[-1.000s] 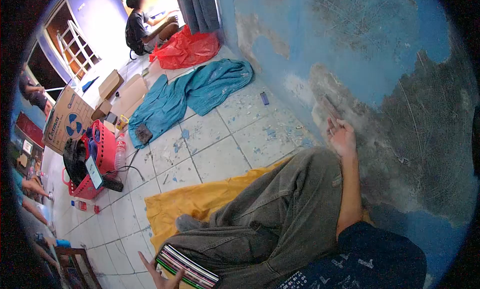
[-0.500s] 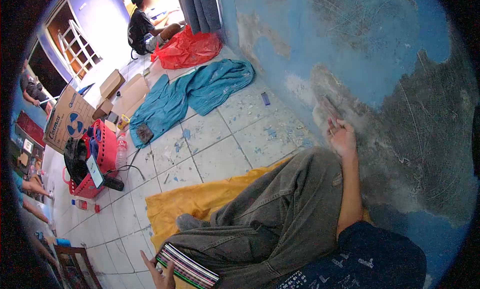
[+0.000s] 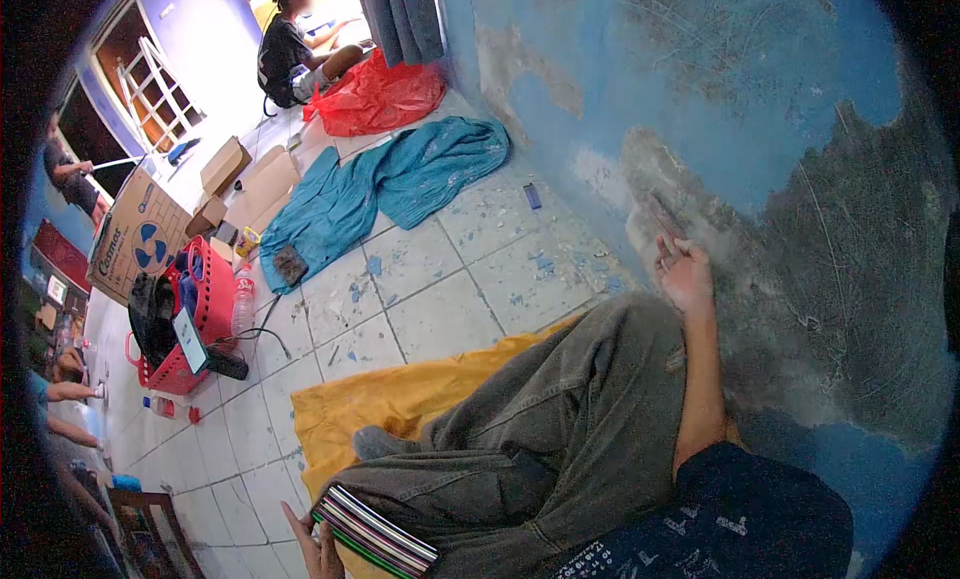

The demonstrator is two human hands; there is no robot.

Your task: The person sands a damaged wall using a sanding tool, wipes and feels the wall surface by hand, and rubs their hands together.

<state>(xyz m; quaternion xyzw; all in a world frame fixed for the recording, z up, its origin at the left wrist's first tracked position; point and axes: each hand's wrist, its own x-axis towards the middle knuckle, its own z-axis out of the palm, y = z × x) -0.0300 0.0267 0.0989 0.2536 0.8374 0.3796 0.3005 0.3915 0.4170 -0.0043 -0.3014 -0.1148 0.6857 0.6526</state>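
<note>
My right hand is raised to the wall, fingers curled around a thin, narrow scraper-like tool. The tool's far end lies close to the bare grey patch of the wall; its exact kind is hard to make out. At the bottom, my left hand has thumb and index finger apart beside a flat striped object. That object, with white, dark, pink and green bands, rests on my trousers; its kind is unclear.
Paint flakes and a small blue object lie on the tiles. A yellow cloth is under my legs. Around are a teal cloth, a pink basket, a cardboard box, a bottle and a seated person.
My left thumb has drawn back from the striped object toward its edge. The right hand and tool have barely shifted. A standing person at far left has moved a long-handled tool.
</note>
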